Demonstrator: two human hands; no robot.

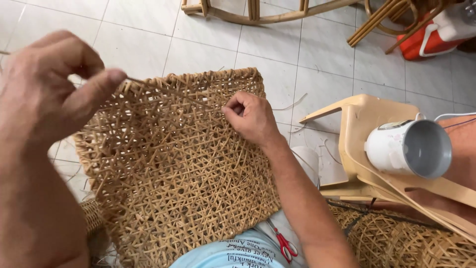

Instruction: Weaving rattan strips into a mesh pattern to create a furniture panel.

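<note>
Two pinches on one cane strand (pixel 168 92): our left hand (pixel 44 84) pulls, right hand (pixel 250 116) pins it to the woven cane panel (pixel 173 168); overpull risks snapping.

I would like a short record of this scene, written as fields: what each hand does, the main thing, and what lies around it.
left hand: raised, pinches one end of a thin cane strand
right hand: rests on the woven cane panel, pinches the strand there
panel: open lattice weave, tan, tilted on the lap
scissors: red handles, on the lap beside the right forearm
white appliance: lies on its side on a beige stool
floor: pale tiles
</note>
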